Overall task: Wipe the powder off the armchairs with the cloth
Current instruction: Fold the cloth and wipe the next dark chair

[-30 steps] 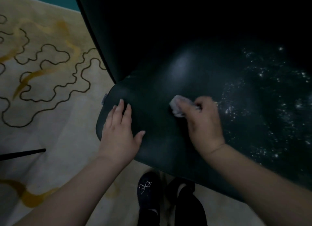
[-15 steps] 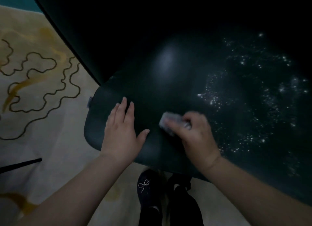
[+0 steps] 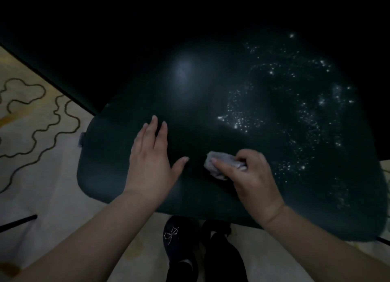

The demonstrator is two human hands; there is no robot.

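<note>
Dark, dim leather: our right hand (image 3: 251, 176) pinches the crumpled cloth (image 3: 221, 165) on the near middle of the seat (image 3: 109, 155), fingers curled round it. The powder (image 3: 285, 117) lies to its right and farther off, seemingly densest toward the far right. Our left hand (image 3: 152, 159) rests flat, fingers straight, left of the cloth.
</note>
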